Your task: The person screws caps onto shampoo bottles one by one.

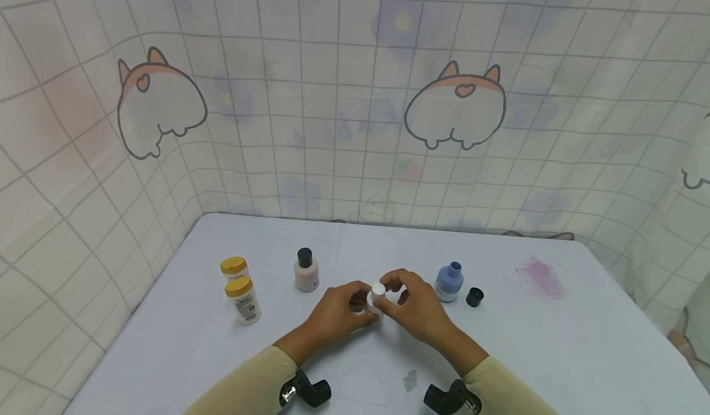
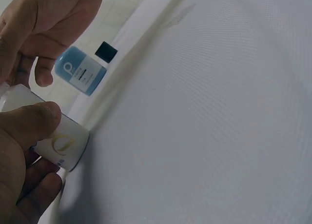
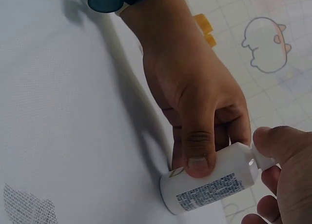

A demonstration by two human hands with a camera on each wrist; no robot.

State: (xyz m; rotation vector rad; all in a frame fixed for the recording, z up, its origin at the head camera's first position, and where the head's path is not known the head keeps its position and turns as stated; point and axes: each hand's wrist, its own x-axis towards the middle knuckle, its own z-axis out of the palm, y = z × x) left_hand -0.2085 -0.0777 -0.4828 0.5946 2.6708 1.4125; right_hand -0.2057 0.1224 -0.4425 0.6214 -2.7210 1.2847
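In the head view, a white bottle [image 1: 375, 308] stands near the middle of a white desk [image 1: 344, 248], between a person's two hands; the left hand [image 1: 335, 310] has its fingers curved round the side of the bottle, the right hand [image 1: 418, 310] reaches to the top, its thumb and forefinger at the white cap [image 1: 379, 289]; to the left of the hands stands a pale pink bottle [image 1: 306, 275] with a black top, and farther left two yellow-capped bottles [image 1: 246, 309] stand close together, one partly in front of the other; just right of the right hand stands a blue bottle [image 1: 448, 285] with its neck uncovered, a loose black cap [image 1: 474, 297] near it; a pink stain [image 1: 543, 278] marks the desk farther right, and behind rises a checked curtain [image 1: 310, 125] with cartoon animals; black devices [image 1: 305, 390] sit at the cuffs of both pale sleeves [image 1: 249, 381].

In the left wrist view, the left thumb lies across the white bottle, with other fingers on its far side, so the grip is closed round the body; the right hand is above, partly cut off by the frame; beyond are the blue bottle and the loose cap, side by side.

In the right wrist view, the left thumb presses the bottle above a block of printed text; the right fingers pinch the white cap, which sits at the neck.
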